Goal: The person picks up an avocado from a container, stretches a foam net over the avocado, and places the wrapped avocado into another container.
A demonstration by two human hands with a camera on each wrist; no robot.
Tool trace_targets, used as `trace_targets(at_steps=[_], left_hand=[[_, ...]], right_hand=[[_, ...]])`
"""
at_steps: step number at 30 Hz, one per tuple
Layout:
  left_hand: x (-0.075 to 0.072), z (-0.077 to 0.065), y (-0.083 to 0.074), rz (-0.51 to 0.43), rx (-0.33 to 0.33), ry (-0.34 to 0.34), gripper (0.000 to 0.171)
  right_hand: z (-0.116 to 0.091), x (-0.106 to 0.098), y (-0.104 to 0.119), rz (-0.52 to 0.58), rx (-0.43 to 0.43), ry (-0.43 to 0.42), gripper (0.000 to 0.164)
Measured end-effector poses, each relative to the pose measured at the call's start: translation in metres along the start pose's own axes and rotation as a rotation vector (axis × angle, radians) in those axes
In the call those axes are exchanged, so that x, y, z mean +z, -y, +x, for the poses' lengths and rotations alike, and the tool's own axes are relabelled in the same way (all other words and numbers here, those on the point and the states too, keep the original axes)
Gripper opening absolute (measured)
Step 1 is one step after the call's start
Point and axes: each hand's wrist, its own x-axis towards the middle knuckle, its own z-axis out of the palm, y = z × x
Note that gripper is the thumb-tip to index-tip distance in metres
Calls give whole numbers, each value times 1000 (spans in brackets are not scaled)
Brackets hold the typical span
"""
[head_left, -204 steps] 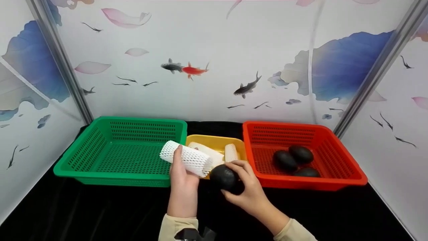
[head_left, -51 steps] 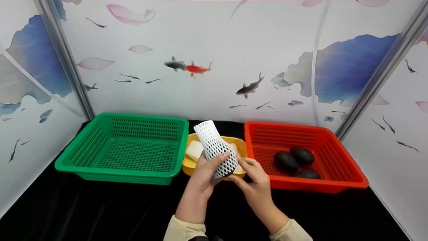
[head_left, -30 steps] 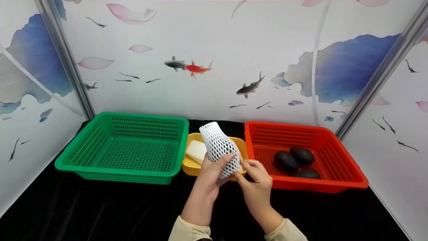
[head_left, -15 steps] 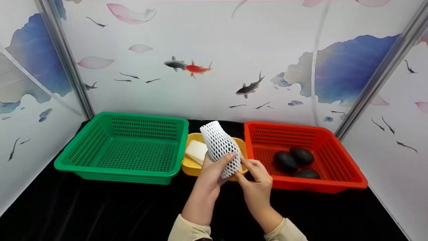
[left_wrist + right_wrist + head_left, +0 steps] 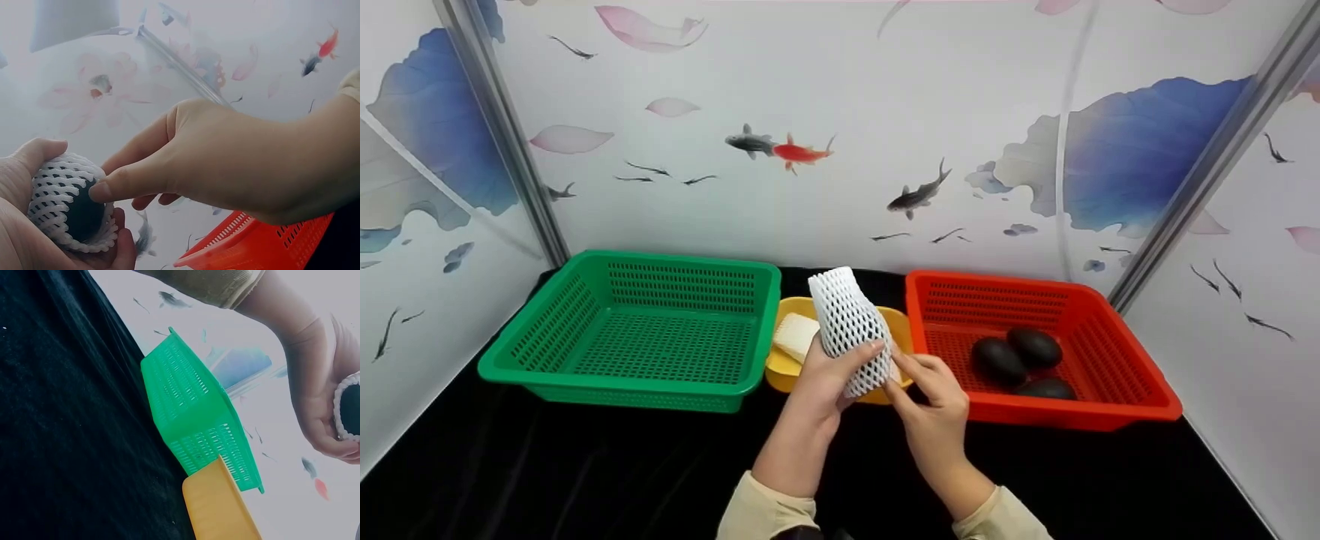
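Note:
My left hand [image 5: 825,382] grips a white foam net sleeve [image 5: 851,319] with its thumb across the front. Inside the sleeve's lower part sits a dark avocado [image 5: 85,214], its bare end showing at the mouth in the left wrist view. The sleeve's narrower, unfilled end points up and away. From the right, my right hand [image 5: 934,397] pinches the sleeve's lower rim between thumb and forefinger; in the left wrist view its thumb [image 5: 101,192] lies against the net's edge and the avocado. The right wrist view shows the left hand's fingers curled round the sleeve.
A green basket [image 5: 547,386] with nothing in it stands at left. Behind the hands, a yellow bin [image 5: 781,381] holds more foam sleeves [image 5: 796,336]. At right, a red basket [image 5: 1110,411] holds three dark avocados [image 5: 999,361]. Black cloth [image 5: 622,472] covers the table; printed panels stand around.
Earlier the avocado was apart in my right hand and the sleeve flat in my left; now the avocado is inside it. Lately, both hands shift slightly and the net covers more of the lower end.

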Motion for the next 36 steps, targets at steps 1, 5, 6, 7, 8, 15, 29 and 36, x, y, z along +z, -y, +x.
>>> trace_targets(at_steps=[1,5,6,7,8,15,29,36], left_hand=[[-1,0,0,12,-1,7,73],[-4,2,-3,54,5,33,73],[-5,2,-3,60,9,40,73],[-7,3,-4,66,13,43,72],[-9,3,-5,73,16,45,71],[-17,2,-13,140,25,33,72],[-43,-2,-33,316,104,-42,80],[-60,1,-42,372,124,-109,80]], right_hand=[[0,0,0,3,1,3,44],[2,-1,3,5,-30,27,44],[3,-1,4,-1,-47,36,43],[5,-1,5,-6,-64,47,43],[6,-1,5,-13,-83,59,42],[10,-12,-10,-127,-219,151,36],[12,-40,-42,-639,182,416,31],[11,-37,-48,-849,221,484,44]])
